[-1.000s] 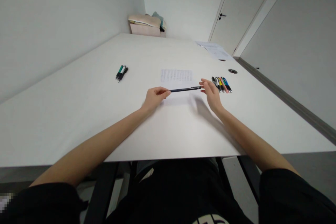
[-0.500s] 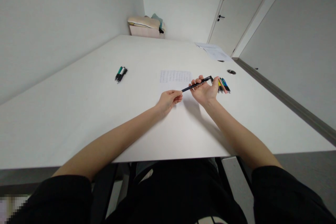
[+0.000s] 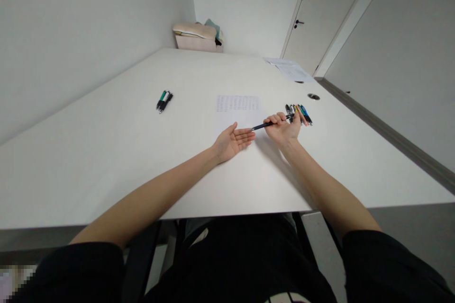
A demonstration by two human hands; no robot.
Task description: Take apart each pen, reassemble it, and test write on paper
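Observation:
A dark pen (image 3: 262,126) lies across the palm side of my right hand (image 3: 283,129), whose fingers curl over it. Its silvery end points left and meets the fingertips of my left hand (image 3: 233,143). That left hand is palm up with its fingers stretched out and its thumb apart, gripping nothing. Below and behind the hands lies a white sheet with rows of handwriting (image 3: 238,103). Just beyond my right hand is a row of several coloured pens (image 3: 304,114), partly covered by the fingers.
To the left on the white table (image 3: 117,161) lies a small group of pens (image 3: 164,101), green, white and black. Papers (image 3: 292,70) rest at the far right near a round cable hole (image 3: 313,97). A box with cushions (image 3: 197,38) stands beyond the far edge.
My left hand has released its pinch on the pen and spread its fingers. My right hand has curled round the pen and shifted slightly right and nearer to me.

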